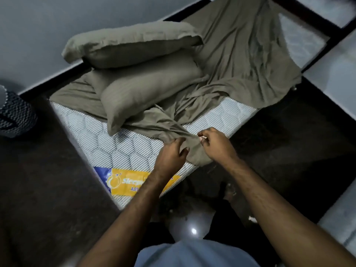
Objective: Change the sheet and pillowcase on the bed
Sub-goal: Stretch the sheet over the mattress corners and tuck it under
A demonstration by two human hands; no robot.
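Note:
An olive-grey sheet (240, 60) lies rumpled over the far part of a white quilted mattress (107, 139), pulled off its near corner. Two pillows in matching olive cases are stacked at the back left, the upper pillow (127, 43) resting on the lower pillow (146, 89). My left hand (171, 153) and my right hand (215, 145) both pinch the bunched near corner of the sheet, close together, above the mattress corner. A yellow and blue brand label (127, 182) shows on the mattress side.
A dark bed frame (48, 170) surrounds the mattress. At the left edge stands a patterned basket (15, 116). Grey wall lies behind the pillows, pale floor at the right. My foot (229, 189) and a shiny round object (190, 222) are below the mattress corner.

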